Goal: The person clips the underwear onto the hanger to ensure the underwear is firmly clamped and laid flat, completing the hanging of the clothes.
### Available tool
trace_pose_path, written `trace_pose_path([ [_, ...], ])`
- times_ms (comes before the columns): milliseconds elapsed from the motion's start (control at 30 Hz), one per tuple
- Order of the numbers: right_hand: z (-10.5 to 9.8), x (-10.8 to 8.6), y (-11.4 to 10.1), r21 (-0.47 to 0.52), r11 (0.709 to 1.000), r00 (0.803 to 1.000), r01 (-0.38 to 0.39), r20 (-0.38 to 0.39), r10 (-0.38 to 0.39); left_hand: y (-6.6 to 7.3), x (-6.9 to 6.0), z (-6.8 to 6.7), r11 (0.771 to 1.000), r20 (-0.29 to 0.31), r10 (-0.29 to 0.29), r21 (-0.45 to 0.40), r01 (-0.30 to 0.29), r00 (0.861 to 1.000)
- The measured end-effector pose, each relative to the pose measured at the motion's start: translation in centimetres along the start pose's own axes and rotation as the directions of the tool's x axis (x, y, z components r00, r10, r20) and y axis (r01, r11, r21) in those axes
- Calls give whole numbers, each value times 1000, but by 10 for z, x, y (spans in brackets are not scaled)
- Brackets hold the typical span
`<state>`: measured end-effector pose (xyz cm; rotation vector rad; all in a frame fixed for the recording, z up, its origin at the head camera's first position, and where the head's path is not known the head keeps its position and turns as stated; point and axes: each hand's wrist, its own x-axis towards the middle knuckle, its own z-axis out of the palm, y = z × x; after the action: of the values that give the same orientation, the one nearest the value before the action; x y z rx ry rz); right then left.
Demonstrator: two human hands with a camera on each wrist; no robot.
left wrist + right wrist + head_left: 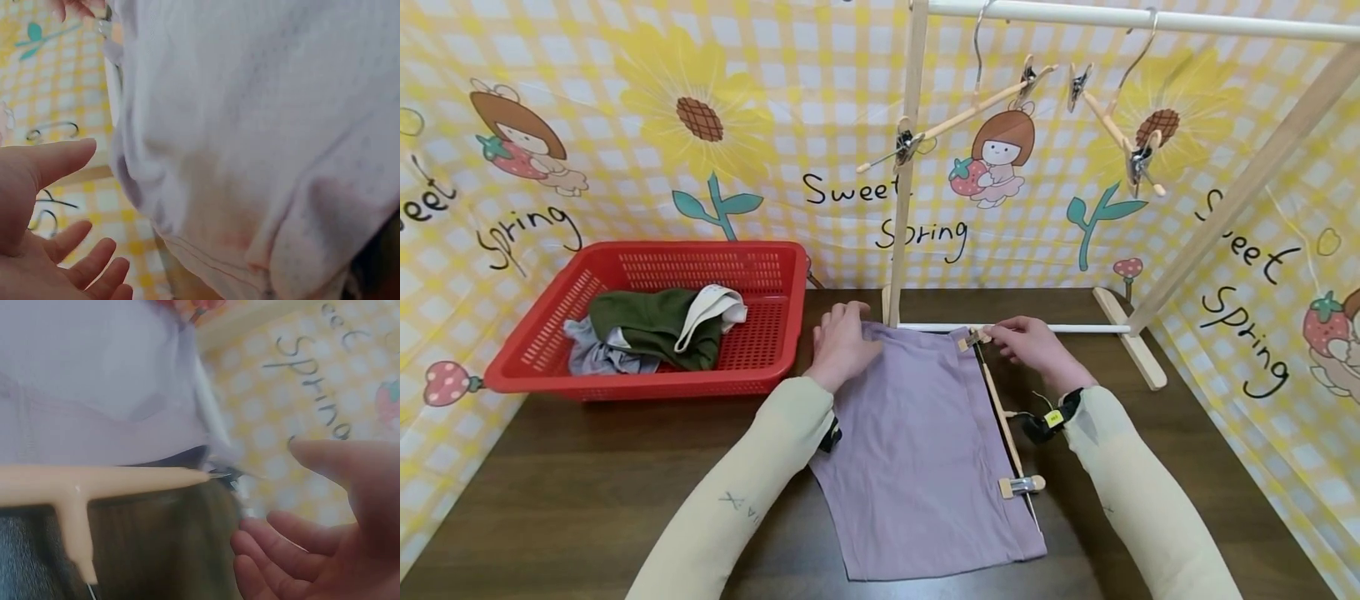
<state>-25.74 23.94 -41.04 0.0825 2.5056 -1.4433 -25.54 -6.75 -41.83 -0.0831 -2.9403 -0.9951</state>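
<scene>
I see a flat lilac cloth garment at six o'clock on the dark brown wooden table. My left hand is at its eleven o'clock edge, thumb and fingers spread, gripping nothing visible. My right hand is at one o'clock, thumb and fingertips parted beside the upper clip of a peach bar hanger along the three o'clock edge. At the garment's ten o'clock, a red perforated plastic basket contains dark green cloth, grey cloth and white cloth.
</scene>
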Motion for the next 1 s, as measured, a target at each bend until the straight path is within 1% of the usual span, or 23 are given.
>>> trace_pose_path([
  [67,-3,-7,-4,-21,999,1000,26,-9,-26,2,-4,-1,1000,-17,18,5,-18,1000],
  [167,-9,-19,-6,-47,997,998,61,-6,-62,6,-10,-4,998,-27,59,5,-59,998],
  [267,-14,-30,-6,-46,996,997,71,1,-71,10,-19,-6,993,-20,117,0,-117,993],
  [400,-20,-45,-4,-46,996,997,72,4,-72,17,-32,-8,982,7,187,-4,-187,982],
  [467,-23,-52,-2,-49,996,997,78,5,-78,20,-38,-7,974,18,226,2,-226,974],
  [533,-25,-61,0,-67,994,996,87,16,-86,22,-45,-6,963,36,270,6,-271,962],
  [667,-27,-77,5,-118,986,992,118,53,-112,25,-62,0,940,84,341,-22,-340,936],
  [733,-27,-84,7,-146,979,989,139,71,-130,25,-71,2,933,111,360,-46,-357,926],
  [833,-26,-95,11,-166,973,984,161,97,-147,27,-83,4,920,132,393,-61,-388,910],
  [1000,-26,-109,16,-202,960,977,196,128,-172,27,-99,9,910,177,414,-76,-407,893],
])
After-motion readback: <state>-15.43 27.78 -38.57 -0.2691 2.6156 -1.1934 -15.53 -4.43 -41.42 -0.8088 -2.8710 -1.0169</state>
